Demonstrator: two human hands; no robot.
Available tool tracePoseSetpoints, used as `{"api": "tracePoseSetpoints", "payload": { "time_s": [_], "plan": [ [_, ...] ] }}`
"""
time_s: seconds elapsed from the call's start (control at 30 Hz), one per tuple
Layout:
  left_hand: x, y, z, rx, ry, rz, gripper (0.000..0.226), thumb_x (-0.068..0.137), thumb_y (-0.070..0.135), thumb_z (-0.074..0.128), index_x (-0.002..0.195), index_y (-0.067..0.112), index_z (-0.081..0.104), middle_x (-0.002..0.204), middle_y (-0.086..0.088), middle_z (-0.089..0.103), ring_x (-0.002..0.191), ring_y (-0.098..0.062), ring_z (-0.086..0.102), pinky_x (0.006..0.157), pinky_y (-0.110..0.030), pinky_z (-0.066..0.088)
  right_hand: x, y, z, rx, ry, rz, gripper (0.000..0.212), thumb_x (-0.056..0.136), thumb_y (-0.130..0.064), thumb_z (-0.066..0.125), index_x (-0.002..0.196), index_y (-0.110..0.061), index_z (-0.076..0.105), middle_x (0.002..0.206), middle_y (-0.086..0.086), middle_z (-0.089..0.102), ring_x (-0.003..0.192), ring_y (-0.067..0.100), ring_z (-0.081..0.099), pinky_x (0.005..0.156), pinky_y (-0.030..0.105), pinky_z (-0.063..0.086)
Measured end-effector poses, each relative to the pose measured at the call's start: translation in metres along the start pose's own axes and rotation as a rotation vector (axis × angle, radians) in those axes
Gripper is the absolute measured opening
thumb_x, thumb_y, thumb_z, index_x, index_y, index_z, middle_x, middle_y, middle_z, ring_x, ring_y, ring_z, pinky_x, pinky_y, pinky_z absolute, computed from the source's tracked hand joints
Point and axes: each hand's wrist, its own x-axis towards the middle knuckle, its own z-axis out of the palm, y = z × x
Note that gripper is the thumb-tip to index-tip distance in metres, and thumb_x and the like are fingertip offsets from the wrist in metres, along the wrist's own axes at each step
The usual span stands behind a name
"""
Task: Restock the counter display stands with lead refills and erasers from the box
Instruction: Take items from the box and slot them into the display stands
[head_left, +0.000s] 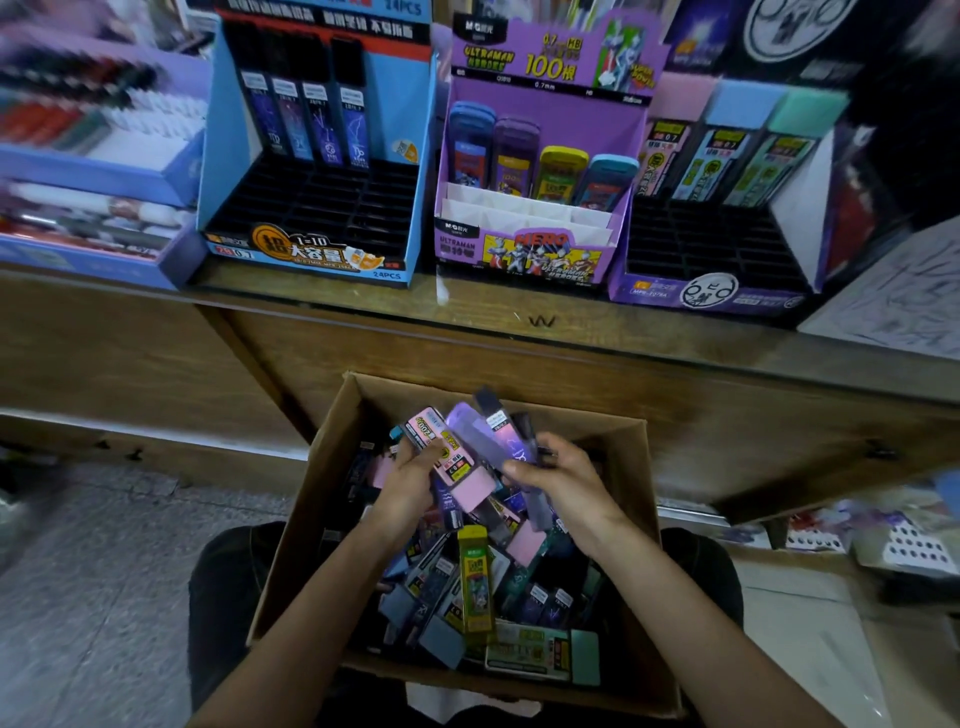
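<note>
Pink refill pack pinched in curled fingers of the left hand; purple packs gripped by the right hand. Under the fingers, the box of packs; beyond the fingertips, half-filled stands on the counter

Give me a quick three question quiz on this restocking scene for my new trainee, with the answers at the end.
1. True or false: the front slots of the blue stand hold nothing.
2. Which colour is the case that the left hand grips? A yellow, B pink, C green.
3. How many refill cases stand in the Ultraman stand?
Key: 1 true; 2 B; 3 four.
</note>
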Motion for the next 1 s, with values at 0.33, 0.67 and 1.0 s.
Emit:
{"api": "tracePoseSetpoints", "payload": {
  "time_s": [0.33,0.67,1.0],
  "plan": [
    [-0.027,0.02,0.02,0.058,-0.091,0.183,0.092,0.056,0.071,0.072,0.13,0.022,0.05,0.113,-0.001,0.068,0.104,-0.016,0.065,0.09,-0.034,0.051,-0.026,-0.029,0.02,-0.103,-0.124,-0.048,0.028,0.078,-0.001,0.072,0.099,-0.012,0.057,0.093,0.007,0.07,0.073,0.006,0.067,0.064,0.016,0.052],
    [-0.044,0.036,0.029,0.043,-0.081,0.268,0.027,0.089,0.029,0.061,0.111,0.018,0.053,0.095,-0.001,0.067,0.081,-0.011,0.068,0.065,-0.021,0.053,-0.047,-0.051,0.019,-0.392,-0.08,-0.211,0.017,0.097,-0.022,0.048,0.097,-0.012,0.061,0.097,0.013,0.067,0.088,0.022,0.063,0.078,0.035,0.048],
    [-0.058,0.075,0.04,-0.02,-0.064,0.297,0.035,0.091,0.043,0.052,0.119,0.022,0.052,0.105,-0.006,0.07,0.1,-0.024,0.066,0.1,-0.048,0.045,-0.063,-0.095,0.007,-0.482,0.061,-0.364,0.018,0.095,-0.024,0.051,0.087,-0.016,0.065,0.083,0.003,0.065,0.078,0.017,0.058,0.068,0.031,0.041]
  ]
}}
